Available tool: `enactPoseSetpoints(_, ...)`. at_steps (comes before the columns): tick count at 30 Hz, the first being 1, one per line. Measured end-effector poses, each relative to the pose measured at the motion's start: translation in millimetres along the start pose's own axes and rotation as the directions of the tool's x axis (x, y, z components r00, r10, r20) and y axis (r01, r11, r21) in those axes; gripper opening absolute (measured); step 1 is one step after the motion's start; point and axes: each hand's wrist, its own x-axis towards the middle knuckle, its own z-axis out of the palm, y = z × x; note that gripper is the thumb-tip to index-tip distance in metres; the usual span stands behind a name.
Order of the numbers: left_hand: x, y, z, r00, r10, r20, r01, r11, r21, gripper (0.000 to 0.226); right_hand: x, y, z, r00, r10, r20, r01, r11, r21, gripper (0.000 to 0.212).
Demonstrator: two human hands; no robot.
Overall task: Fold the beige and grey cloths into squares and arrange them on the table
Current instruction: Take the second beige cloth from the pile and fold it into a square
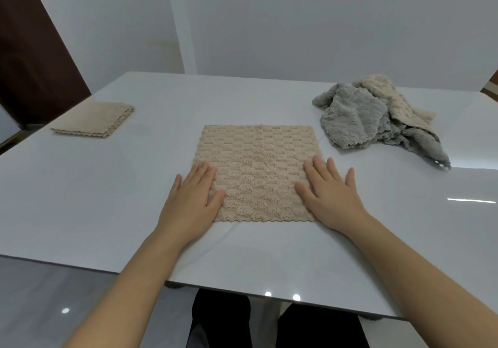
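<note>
A beige textured cloth (pixel 258 164) lies spread flat in the middle of the white table (pixel 107 186). My left hand (pixel 192 199) rests flat on its near left corner, fingers straight. My right hand (pixel 330 194) lies flat on its near right corner, fingers spread. At the far left sits a folded beige cloth (pixel 93 118) in a neat square. At the far right is a crumpled heap: a grey cloth (pixel 355 121) with another beige cloth (pixel 396 99) draped over its back.
The table's near edge runs just in front of my legs, and its left edge drops to a grey floor. A white wall stands behind the table, with a dark brown door at the far left.
</note>
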Motion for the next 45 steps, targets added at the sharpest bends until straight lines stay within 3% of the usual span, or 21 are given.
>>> enactPoseSetpoints(2,-2.1,-1.5,-3.1,0.988,0.016,-0.151,-0.042,0.985,-0.17,0.049,-2.3,2.1,-1.3,0.994,-0.053,-0.094,0.057,0.997,0.045,0.06)
enactPoseSetpoints(5,-9.6,3.2,-13.1,0.932,0.11,-0.345,-0.218,0.932,-0.29,0.021,-7.3,3.2,-11.8,0.934,-0.239,-0.264,0.288,0.943,0.167,0.044)
enactPoseSetpoints(8,-16.1,11.7,-15.4,0.924,0.293,-0.245,-0.357,0.893,-0.276,0.017,-12.6,-4.5,-17.2,0.895,-0.387,-0.221,0.44,0.846,0.302,0.023)
enactPoseSetpoints(10,-15.7,12.6,-12.9,0.915,0.377,-0.145,-0.4,0.893,-0.206,0.023,-13.0,-8.6,-15.7,0.868,-0.461,-0.186,0.497,0.821,0.282,0.024)
enactPoseSetpoints(12,-13.5,10.0,-10.6,0.926,0.36,-0.113,-0.376,0.907,-0.191,0.024,-12.4,-9.5,-14.7,0.852,-0.5,-0.156,0.523,0.821,0.229,0.035)
enactPoseSetpoints(14,-12.6,8.2,-9.2,0.94,0.315,-0.134,-0.336,0.922,-0.192,0.02,-12.4,-8.6,-14.5,0.866,-0.484,-0.125,0.5,0.842,0.201,0.044)
enactPoseSetpoints(18,-13.1,10.1,-8.8,0.938,0.299,-0.175,-0.322,0.938,-0.127,0.022,-13.8,-10.6,-15.4,0.886,-0.435,-0.157,0.46,0.866,0.196,0.026)
enactPoseSetpoints(21,-14.5,10.9,-10.1,0.933,0.333,-0.139,-0.35,0.928,-0.124,0.023,-12.2,-8.2,-15.8,0.908,-0.381,-0.173,0.415,0.877,0.243,0.026)
enactPoseSetpoints(25,-11.2,10.2,-8.3,0.912,0.368,-0.18,-0.387,0.918,-0.089,0.018,-13.0,-4.6,-17.3,0.929,-0.303,-0.214,0.363,0.859,0.36,0.023)
enactPoseSetpoints(32,-10.1,7.1,-8.2,0.94,0.259,-0.223,-0.289,0.95,-0.114,0.027,-8.1,6.8,-18.5,0.957,-0.107,-0.27,0.254,0.762,0.596,0.02)
enactPoseSetpoints(38,-5.7,-1.2,-7.6,0.95,0.086,-0.301,-0.134,0.981,-0.141,0.019,-4.6,10.7,-20.4,0.955,0.01,-0.296,0.199,0.72,0.664,0.026)
enactPoseSetpoints(45,-8.4,2.7,-16.2,0.899,-0.185,-0.396,0.007,0.912,-0.409,0.006,-2.0,18.3,-24.3,0.948,0.112,-0.299,0.151,0.668,0.729,0.009)
